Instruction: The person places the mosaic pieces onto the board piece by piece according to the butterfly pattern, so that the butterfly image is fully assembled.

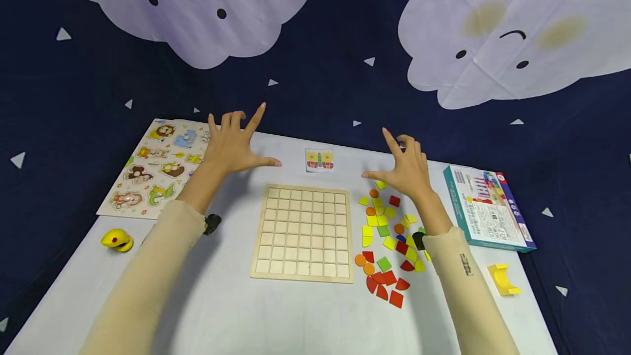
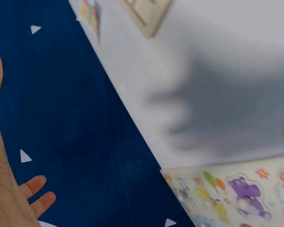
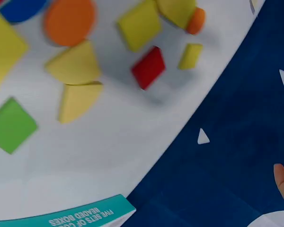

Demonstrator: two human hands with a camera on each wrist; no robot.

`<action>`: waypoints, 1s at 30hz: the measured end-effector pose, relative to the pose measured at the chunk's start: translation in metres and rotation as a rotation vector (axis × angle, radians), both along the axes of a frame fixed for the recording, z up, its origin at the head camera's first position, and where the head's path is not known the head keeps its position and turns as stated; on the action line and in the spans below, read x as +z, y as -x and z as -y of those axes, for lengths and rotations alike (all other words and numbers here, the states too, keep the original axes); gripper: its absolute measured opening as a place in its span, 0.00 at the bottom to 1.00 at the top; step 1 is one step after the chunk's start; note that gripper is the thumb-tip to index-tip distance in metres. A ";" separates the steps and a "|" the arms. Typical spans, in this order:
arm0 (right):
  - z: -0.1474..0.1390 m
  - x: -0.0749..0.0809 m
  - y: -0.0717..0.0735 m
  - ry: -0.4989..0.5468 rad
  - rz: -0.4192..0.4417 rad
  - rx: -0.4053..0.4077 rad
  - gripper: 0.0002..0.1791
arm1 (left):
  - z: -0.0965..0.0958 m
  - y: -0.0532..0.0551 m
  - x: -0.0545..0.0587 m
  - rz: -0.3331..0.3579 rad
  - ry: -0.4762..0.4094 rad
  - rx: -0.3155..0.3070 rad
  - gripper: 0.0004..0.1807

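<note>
Both hands are raised above the table with spread fingers and hold nothing. My left hand is over the right edge of the animal puzzle board. In the left wrist view, part of the left hand shows at the left edge. My right hand hovers near the far end of the loose colored pieces, which are red, yellow, green, orange and blue. Between the hands lies a wooden grid board with bare cells. Behind it sits a small butterfly pattern card.
A boxed game lies at the right. Nearer on that side is a yellow curved block. A yellow toy with a red spot stands at the left. Behind the white table hangs a dark cloth with clouds.
</note>
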State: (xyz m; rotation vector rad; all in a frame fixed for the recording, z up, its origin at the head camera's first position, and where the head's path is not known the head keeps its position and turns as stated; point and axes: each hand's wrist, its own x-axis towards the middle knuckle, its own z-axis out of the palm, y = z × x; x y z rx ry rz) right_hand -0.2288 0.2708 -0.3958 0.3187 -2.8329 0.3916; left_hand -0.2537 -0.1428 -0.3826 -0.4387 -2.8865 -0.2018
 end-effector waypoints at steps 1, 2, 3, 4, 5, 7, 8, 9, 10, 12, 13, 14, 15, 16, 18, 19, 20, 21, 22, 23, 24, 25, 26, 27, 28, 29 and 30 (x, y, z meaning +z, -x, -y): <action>-0.001 -0.003 -0.003 -0.004 -0.001 0.015 0.66 | 0.002 -0.002 -0.001 -0.009 0.002 -0.011 0.73; -0.002 -0.006 -0.007 -0.005 0.000 0.029 0.66 | 0.003 -0.004 -0.003 -0.019 0.005 -0.018 0.73; -0.003 -0.008 -0.010 -0.010 0.005 0.043 0.66 | 0.005 -0.007 -0.004 -0.027 0.009 -0.024 0.74; -0.004 -0.011 -0.014 -0.015 0.008 0.054 0.66 | 0.007 -0.009 -0.005 -0.035 0.011 -0.030 0.74; -0.005 -0.014 -0.017 -0.015 0.014 0.068 0.65 | 0.008 -0.012 -0.006 -0.041 0.015 -0.037 0.74; -0.008 -0.018 -0.024 -0.011 0.030 0.090 0.64 | 0.011 -0.016 -0.008 -0.050 0.015 -0.046 0.73; -0.009 -0.020 -0.027 -0.009 0.042 0.098 0.63 | 0.012 -0.019 -0.009 -0.055 0.015 -0.052 0.73; -0.010 -0.023 -0.030 -0.015 0.054 0.104 0.63 | 0.013 -0.021 -0.010 -0.063 0.014 -0.060 0.73; -0.011 -0.025 -0.033 -0.018 0.067 0.108 0.63 | 0.014 -0.023 -0.011 -0.072 0.014 -0.068 0.73; -0.013 -0.029 -0.039 -0.021 0.095 0.115 0.61 | 0.016 -0.027 -0.015 -0.087 0.015 -0.085 0.73; -0.013 -0.032 -0.041 -0.026 0.106 0.117 0.61 | 0.017 -0.029 -0.016 -0.093 0.014 -0.092 0.73; -0.014 -0.034 -0.042 -0.030 0.115 0.119 0.60 | 0.017 -0.032 -0.018 -0.097 0.013 -0.097 0.73; -0.014 -0.037 -0.044 -0.033 0.124 0.122 0.59 | 0.018 -0.034 -0.020 -0.100 0.011 -0.101 0.73; -0.015 -0.039 -0.045 -0.035 0.131 0.126 0.57 | 0.018 -0.037 -0.021 -0.101 0.007 -0.105 0.73; -0.015 -0.043 -0.047 -0.039 0.137 0.135 0.55 | 0.019 -0.042 -0.025 -0.100 -0.001 -0.113 0.72; -0.015 -0.045 -0.047 -0.044 0.140 0.140 0.53 | 0.020 -0.045 -0.027 -0.100 -0.004 -0.117 0.72; -0.015 -0.047 -0.047 -0.049 0.142 0.147 0.52 | 0.020 -0.048 -0.029 -0.102 -0.004 -0.119 0.71; -0.015 -0.049 -0.047 -0.053 0.143 0.152 0.51 | 0.021 -0.050 -0.031 -0.103 -0.010 -0.125 0.71; -0.015 -0.050 -0.047 -0.059 0.142 0.157 0.50 | 0.021 -0.053 -0.033 -0.102 -0.015 -0.130 0.71; -0.015 -0.051 -0.047 -0.061 0.141 0.159 0.49 | 0.021 -0.055 -0.035 -0.098 -0.018 -0.134 0.71; -0.014 -0.052 -0.047 -0.060 0.139 0.162 0.47 | 0.022 -0.058 -0.038 -0.094 -0.020 -0.138 0.71; -0.013 -0.053 -0.047 -0.063 0.138 0.164 0.46 | 0.023 -0.060 -0.040 -0.089 -0.025 -0.141 0.71; -0.012 -0.054 -0.048 -0.061 0.139 0.166 0.45 | 0.023 -0.062 -0.043 -0.085 -0.028 -0.145 0.70; -0.011 -0.055 -0.048 -0.059 0.140 0.168 0.44 | 0.024 -0.064 -0.046 -0.079 -0.034 -0.152 0.70; -0.010 -0.056 -0.048 -0.056 0.142 0.170 0.43 | 0.025 -0.066 -0.049 -0.077 -0.037 -0.158 0.70; -0.009 -0.057 -0.048 -0.054 0.145 0.173 0.42 | 0.027 -0.068 -0.053 -0.074 -0.040 -0.165 0.69; -0.009 -0.058 -0.047 -0.053 0.148 0.176 0.40 | 0.028 -0.070 -0.056 -0.070 -0.047 -0.172 0.69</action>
